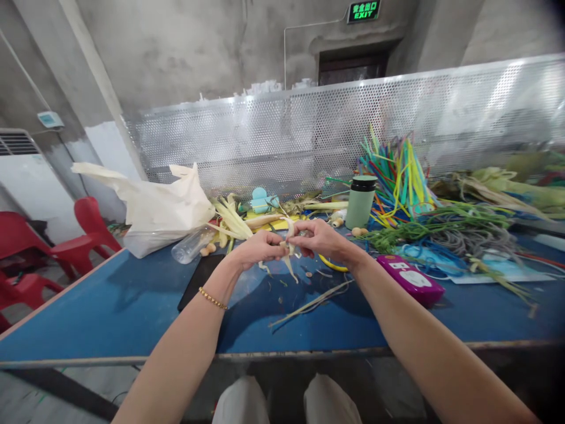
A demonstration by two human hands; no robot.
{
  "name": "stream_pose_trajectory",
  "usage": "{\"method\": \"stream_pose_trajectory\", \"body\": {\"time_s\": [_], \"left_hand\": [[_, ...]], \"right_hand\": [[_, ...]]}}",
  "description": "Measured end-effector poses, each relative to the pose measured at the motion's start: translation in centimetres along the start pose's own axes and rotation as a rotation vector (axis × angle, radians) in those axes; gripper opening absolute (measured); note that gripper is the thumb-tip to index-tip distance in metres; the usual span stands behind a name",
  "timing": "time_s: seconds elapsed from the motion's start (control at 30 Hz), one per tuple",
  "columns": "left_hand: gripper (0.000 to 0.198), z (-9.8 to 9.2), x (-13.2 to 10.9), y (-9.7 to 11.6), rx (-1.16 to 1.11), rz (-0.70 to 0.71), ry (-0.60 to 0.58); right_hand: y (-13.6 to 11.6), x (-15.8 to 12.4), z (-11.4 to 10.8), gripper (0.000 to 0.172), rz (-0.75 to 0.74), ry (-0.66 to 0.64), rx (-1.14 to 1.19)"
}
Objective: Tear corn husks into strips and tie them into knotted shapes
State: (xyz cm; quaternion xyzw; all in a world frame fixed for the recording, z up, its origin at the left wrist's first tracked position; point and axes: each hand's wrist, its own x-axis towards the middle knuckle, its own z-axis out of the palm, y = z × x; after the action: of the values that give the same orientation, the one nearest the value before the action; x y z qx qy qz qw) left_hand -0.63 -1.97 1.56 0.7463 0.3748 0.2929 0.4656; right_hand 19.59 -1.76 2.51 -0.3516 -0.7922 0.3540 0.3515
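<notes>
Both of my hands meet above the middle of the blue table. A pale strip of corn husk stands up between them, and its thin end hangs below the fingers. My right hand pinches the strip from the right side. My left hand is closed at the lower part of the same husk, thumb and forefinger together; a small tan piece shows at its fingertips, too small to name. Below the hands, thin dry stalks and small scraps lie on the table.
A white plastic bag, a clear bottle and a dark flat tablet-like object are left. A green jar, colourful strips, green cords and a purple wipes pack are right. A perforated metal panel stands behind.
</notes>
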Motion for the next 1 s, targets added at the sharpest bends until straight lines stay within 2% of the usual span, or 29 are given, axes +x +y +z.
{"method": "stream_pose_trajectory", "body": {"time_s": [0.17, 0.37, 0.7, 0.87, 1.0], "left_hand": [[0.022, -0.2, 0.0, -0.1, 0.052, 0.003, -0.013], [0.021, -0.2, 0.2, -0.5, 0.043, 0.008, 0.030], [0.030, -0.1, 1.0, -0.9, -0.169, 0.022, 0.174], [0.028, -0.1, 1.0, -0.9, -0.160, 0.023, 0.197], [0.024, 0.0, 1.1, -1.0, -0.143, 0.007, 0.211]], "right_hand": [[0.2, -0.1, 0.4, 0.022, 0.037, -0.054, 0.061], [0.5, 0.3, 0.6, 0.019, -0.021, -0.036, 0.077], [1.8, 0.8, 0.3, 0.027, -0.036, 0.060, 0.114], [1.3, 0.8, 0.3, 0.028, -0.044, 0.081, 0.094], [0.8, 0.8, 0.6, 0.033, -0.054, 0.169, 0.086]]}}
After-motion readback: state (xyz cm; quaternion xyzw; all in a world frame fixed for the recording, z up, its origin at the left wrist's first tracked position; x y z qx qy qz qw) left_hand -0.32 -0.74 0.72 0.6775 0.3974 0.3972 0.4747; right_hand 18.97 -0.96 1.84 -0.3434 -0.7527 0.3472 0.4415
